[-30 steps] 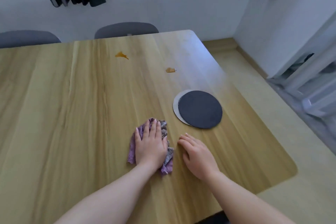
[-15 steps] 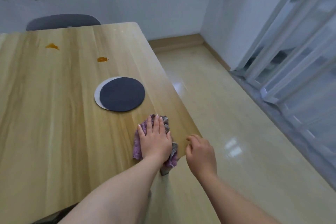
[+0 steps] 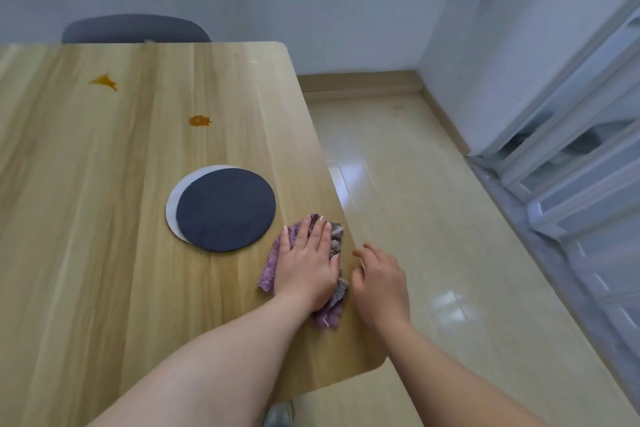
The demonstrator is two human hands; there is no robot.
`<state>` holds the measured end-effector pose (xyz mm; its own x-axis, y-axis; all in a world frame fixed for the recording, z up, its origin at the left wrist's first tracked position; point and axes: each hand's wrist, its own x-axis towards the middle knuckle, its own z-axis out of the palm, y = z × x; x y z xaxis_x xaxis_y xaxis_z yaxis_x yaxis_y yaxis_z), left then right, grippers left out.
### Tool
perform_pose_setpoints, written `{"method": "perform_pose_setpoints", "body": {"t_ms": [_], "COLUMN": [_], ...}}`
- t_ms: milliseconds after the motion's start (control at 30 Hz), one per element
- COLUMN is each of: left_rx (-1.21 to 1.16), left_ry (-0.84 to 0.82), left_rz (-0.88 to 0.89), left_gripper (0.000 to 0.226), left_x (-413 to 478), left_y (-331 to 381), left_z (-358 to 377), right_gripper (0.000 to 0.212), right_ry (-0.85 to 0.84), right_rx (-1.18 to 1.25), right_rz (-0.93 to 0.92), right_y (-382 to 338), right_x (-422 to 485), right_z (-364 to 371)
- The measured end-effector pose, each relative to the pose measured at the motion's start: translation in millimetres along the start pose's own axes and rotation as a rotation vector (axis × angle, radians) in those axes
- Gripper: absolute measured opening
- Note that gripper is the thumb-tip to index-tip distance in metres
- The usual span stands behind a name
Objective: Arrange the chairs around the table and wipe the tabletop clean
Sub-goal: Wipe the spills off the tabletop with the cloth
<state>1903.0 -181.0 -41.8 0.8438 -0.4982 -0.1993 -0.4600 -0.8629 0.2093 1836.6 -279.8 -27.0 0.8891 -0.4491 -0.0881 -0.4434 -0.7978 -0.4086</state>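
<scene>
— At the right edge of the table (image 3: 104, 236), which step is this?
— Wiping. The left hand (image 3: 306, 263) presses flat, fingers straight, on the cloth (image 3: 272, 270) beside the round mat (image 3: 225, 208). The right hand (image 3: 379, 282) hovers loosely curled, empty.
— Next?
— Likely a reach up to the orange stain (image 3: 200, 121).

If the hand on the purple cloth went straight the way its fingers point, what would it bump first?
Probably nothing: the left hand and cloth would slip just right of the dark round mat, maybe brushing it, then reach the table edge. The orange spots lie off to the left.
</scene>
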Motion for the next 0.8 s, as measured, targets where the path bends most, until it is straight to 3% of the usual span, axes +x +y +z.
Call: {"method": "perform_pose_setpoints", "body": {"t_ms": [300,600,800], "left_rx": [-0.005,0.021,-0.015], "left_ry": [0.051,0.111,0.153], "left_rz": [-0.153,-0.452,-0.61], "left_gripper": [0.058,0.058,0.079], "left_x": [76,140,154], "left_y": [11,22,29], "left_z": [-10,-16,-18], "right_gripper": [0.039,0.038,0.038], "right_ry": [-0.113,-0.324,-0.393], "right_rx": [0.005,-0.003,-0.116], "right_rz": [-0.029,-0.28,-0.378], "right_y": [21,69,96], "right_x": [80,194,263], "right_z": [-9,-33,-55]}}
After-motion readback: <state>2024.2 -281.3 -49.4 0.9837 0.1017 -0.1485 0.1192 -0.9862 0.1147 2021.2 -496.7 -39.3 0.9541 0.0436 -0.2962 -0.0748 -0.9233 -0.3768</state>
